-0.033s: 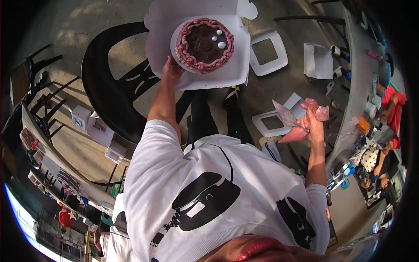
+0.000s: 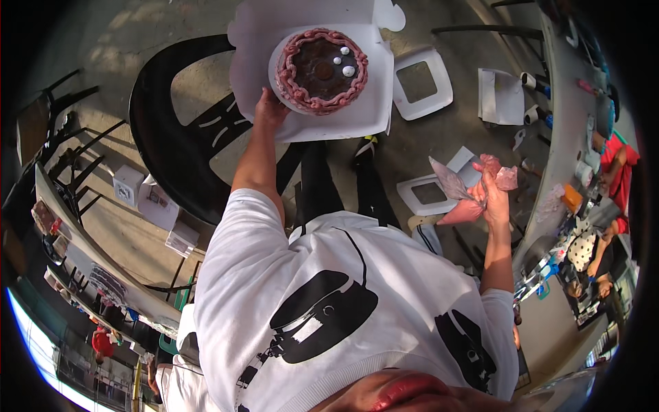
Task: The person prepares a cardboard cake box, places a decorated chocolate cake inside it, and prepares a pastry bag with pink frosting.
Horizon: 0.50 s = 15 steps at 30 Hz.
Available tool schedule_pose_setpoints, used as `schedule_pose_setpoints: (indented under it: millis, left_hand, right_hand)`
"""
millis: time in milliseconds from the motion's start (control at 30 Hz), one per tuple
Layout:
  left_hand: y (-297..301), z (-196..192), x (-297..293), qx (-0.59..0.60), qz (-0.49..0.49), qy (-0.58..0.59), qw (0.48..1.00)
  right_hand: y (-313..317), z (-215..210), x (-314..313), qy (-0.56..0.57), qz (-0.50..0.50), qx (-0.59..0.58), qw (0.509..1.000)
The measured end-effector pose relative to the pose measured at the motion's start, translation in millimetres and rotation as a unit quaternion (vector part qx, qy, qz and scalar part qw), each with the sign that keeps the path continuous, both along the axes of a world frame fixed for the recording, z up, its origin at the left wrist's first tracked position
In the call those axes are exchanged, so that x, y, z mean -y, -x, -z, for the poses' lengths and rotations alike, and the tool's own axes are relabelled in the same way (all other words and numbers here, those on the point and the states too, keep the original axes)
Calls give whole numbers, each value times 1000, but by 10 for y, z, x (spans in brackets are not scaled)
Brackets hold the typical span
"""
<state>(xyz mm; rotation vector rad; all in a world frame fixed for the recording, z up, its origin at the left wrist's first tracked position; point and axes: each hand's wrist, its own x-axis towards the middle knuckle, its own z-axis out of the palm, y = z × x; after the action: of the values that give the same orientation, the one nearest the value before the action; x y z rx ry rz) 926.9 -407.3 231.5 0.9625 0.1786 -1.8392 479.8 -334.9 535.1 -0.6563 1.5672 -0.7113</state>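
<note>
A round cake (image 2: 321,71) with a dark glossy top, a ruffled pink frosting border and three small white dots sits on a white cake board (image 2: 274,58). The board lies in an open white cake box (image 2: 329,128) held out ahead of me. At the board's near left edge, my left hand (image 2: 272,110) is closed on it, its fingers partly hidden under the rim. Off to the right, my right hand (image 2: 494,194) is wrapped around a piping bag (image 2: 461,211) of pink frosting, squeezed in the middle, with pink bulges either side of the fist.
A black oval-backed chair (image 2: 154,137) stands behind the box on the left. White stools (image 2: 439,79) are on the floor to the right. Cluttered tables run along the left (image 2: 103,233) and right (image 2: 549,165), with other people beside the right one.
</note>
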Motion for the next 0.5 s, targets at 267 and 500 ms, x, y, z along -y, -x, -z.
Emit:
schedule_pose_setpoints:
  millis: [267,500]
  left_hand:
    - [-86,-113,-57,96,115,-91,984]
    - [-20,-245,-129,187,53,-109,975]
  right_hand:
    - [-70,-61,64,14,-12,4,1000]
    - [-119,-182,33,27,-4,0,1000]
